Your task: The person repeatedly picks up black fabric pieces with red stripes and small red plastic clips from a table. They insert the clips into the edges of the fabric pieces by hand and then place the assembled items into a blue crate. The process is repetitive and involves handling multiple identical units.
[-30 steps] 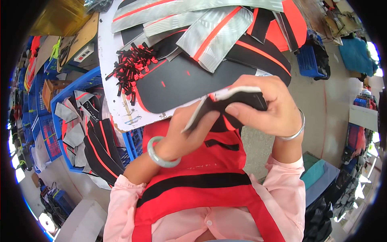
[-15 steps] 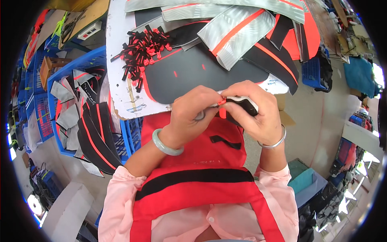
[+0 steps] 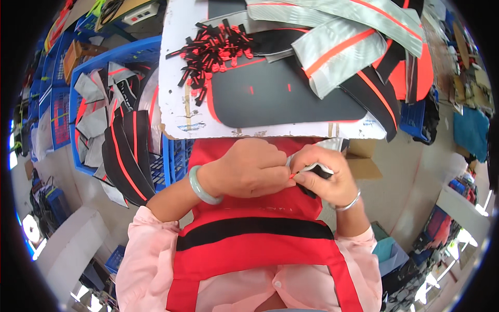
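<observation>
My left hand (image 3: 249, 169) is closed in a fist in front of the red apron, thumb side against my right fingers. A small orange-red piece (image 3: 292, 176) shows at its fingertips; the rest of it is hidden. My right hand (image 3: 330, 179) is closed on a folded black-and-grey fabric strip (image 3: 320, 170), pinching its edge beside that piece. Both hands are just off the near edge of the white table (image 3: 179, 112). On the table lie a pile of small black-and-red tabs (image 3: 213, 54) and a dark grey rounded panel (image 3: 280, 101).
Silvery strips with orange lines (image 3: 345, 49) are stacked at the table's far right. A blue crate (image 3: 86, 156) full of black and grey strips stands to the left. An open cardboard box (image 3: 364, 158) sits beyond my right hand. A blue basket (image 3: 413, 119) is further right.
Both hands have come down nearer my body, off the table edge. My left hand has turned, its back now upward. The table appears shifted up and right in view.
</observation>
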The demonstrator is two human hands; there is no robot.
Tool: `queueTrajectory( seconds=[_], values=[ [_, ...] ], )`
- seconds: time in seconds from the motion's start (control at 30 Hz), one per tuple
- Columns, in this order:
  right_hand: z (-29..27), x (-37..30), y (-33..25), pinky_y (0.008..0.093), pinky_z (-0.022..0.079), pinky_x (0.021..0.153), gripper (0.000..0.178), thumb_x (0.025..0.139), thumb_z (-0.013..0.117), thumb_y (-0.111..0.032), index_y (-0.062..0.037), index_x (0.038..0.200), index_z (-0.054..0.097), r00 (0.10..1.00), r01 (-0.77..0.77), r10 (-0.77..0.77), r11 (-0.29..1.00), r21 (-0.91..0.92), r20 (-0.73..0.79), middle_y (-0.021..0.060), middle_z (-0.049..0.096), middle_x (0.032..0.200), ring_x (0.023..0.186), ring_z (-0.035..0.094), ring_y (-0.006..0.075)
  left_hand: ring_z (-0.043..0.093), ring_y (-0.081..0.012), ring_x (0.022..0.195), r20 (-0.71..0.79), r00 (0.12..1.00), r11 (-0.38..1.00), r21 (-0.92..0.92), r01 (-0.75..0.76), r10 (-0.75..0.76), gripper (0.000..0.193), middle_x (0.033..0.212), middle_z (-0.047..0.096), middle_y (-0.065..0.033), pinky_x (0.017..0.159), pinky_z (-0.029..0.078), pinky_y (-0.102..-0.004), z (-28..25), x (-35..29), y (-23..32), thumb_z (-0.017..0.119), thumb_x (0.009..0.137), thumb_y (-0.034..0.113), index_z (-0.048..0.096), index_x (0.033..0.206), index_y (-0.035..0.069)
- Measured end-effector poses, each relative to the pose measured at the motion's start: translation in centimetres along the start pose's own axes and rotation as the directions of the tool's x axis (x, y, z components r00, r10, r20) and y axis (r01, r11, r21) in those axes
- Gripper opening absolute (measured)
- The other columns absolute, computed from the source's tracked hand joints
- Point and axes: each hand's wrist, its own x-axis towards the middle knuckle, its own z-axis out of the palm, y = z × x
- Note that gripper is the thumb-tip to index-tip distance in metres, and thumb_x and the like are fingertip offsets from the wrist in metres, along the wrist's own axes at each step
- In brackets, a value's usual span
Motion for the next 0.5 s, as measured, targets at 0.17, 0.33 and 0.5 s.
queueTrajectory(
  seconds=[0.17,0.33,0.5],
  values=[
    [3.2,-0.6,3.5,0.0249,0.046,0.075,0.008,0.091,0.064,-0.008,-0.0017,0.096,0.062,0.944,-0.152,0.264,0.881,0.448,-0.198,0.0022,0.063,0.091,0.082,0.056,0.0078,0.051,-0.0219,0.055,-0.149,0.987,0.995,0.077,0.069,-0.057,0.015,0.070,0.054,-0.0039,0.049,0.037,-0.0341,1.7,-2.0,-0.9,0.075,0.078,0.011,0.060,0.079,0.008],
    [1.5,-0.3,2.8,0.0268,0.048,0.078,0.020,0.088,0.068,-0.012,0.0006,0.104,0.064,0.896,-0.345,0.387,0.915,0.210,-0.216,0.0021,0.064,0.093,0.084,0.058,0.0103,0.051,-0.0264,0.056,-0.264,0.927,0.961,-0.003,0.277,-0.268,0.012,0.068,0.054,-0.0075,0.050,0.038,-0.0358,3.4,-1.9,-2.3,0.072,0.079,0.009,0.061,0.079,0.005],
    [0.5,0.6,3.3,0.0294,0.050,0.074,0.024,0.087,0.067,-0.010,0.0004,0.108,0.064,0.918,-0.281,0.260,0.959,-0.027,-0.298,0.0048,0.067,0.085,0.074,0.061,0.0147,0.056,-0.0269,0.070,-0.253,0.948,0.940,0.229,0.252,-0.193,0.009,0.074,0.060,-0.0056,0.067,0.044,-0.0369,0.0,1.0,-6.6,0.069,0.082,0.015,0.066,0.085,0.008]
  ],
)
